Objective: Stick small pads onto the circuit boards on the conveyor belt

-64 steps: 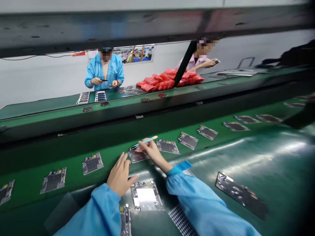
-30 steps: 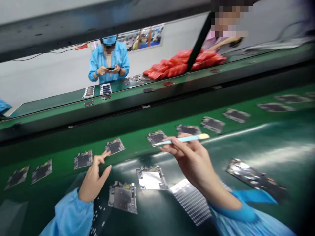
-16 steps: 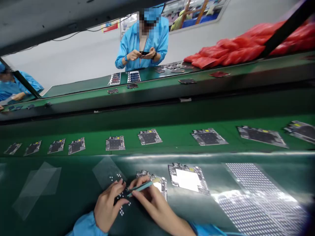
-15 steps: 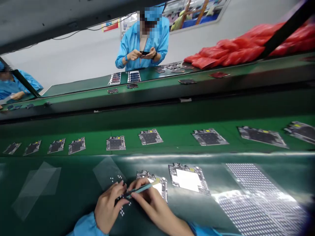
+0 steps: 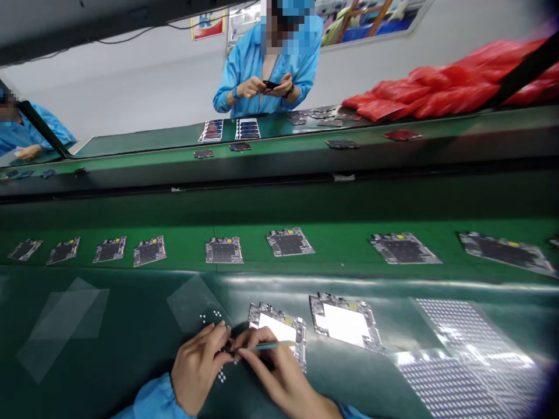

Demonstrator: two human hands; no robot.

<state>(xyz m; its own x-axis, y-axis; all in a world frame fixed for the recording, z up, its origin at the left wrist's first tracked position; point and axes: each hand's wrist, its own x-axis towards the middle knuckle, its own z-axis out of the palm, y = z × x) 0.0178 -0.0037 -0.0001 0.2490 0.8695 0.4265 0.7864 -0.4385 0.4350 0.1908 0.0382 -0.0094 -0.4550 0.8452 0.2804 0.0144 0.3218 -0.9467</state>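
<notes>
My left hand (image 5: 201, 364) is closed, its thumb and fingertips pinching a small dark part (image 5: 227, 348), mostly hidden by the fingers. My right hand (image 5: 273, 366) is closed with thumb and forefinger on a thin blue-green strip (image 5: 264, 346) with a pale end, which points right. The fingertips of both hands nearly meet at the dark part. Just beyond my right hand lies a circuit board (image 5: 279, 330) with a white patch, partly covered by that hand. Small white dots (image 5: 217, 314) sit on the bench around my left fingertips.
Another circuit board (image 5: 345, 323) with a white patch lies to the right, near clear sheets of white dots (image 5: 454, 372). Clear film pieces (image 5: 65, 320) lie left. Several boards (image 5: 224, 250) line the green strip behind. Across stands a co-worker (image 5: 271, 64) beside red plastic bags (image 5: 437, 87).
The strip in my right hand has gone from slanting up to nearly level and edge-on. My hands stay together. Boards and background appear further right, as my view has shifted.
</notes>
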